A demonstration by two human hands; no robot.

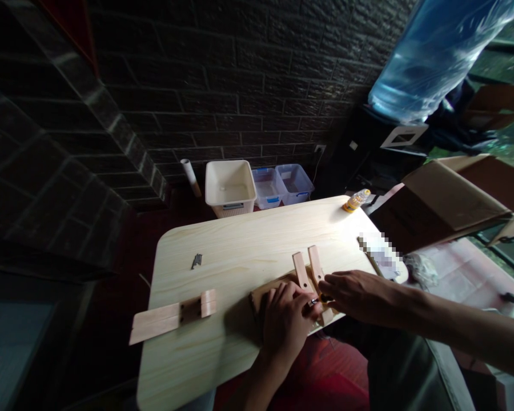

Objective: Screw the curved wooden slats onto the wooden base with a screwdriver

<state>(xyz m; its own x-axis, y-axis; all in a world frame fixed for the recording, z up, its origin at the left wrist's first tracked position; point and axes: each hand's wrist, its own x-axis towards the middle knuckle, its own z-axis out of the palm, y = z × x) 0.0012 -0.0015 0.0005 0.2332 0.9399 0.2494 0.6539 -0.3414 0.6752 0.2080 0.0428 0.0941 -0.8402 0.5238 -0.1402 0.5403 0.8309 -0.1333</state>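
Note:
My left hand (285,322) grips a brown wooden piece (259,297) near the table's front edge. Two pale wooden slats (300,271) stand out from that piece, beyond my fingers. My right hand (360,295) reaches in from the right, its fingers closed on a small yellow-and-black-handled screwdriver (321,298). Its metal tip nearly meets my left fingers, and the exact contact point is hidden. A second slatted wooden assembly (173,317) lies at the table's left edge. A few dark screws (196,261) lie on the pale wooden tabletop (240,251).
A cream basket (230,187) and two clear plastic bins (280,185) stand beyond the table against a dark brick wall (240,97). An open cardboard box (449,200) sits to the right. A small bottle (357,200) and a blurred item (381,256) rest on the table.

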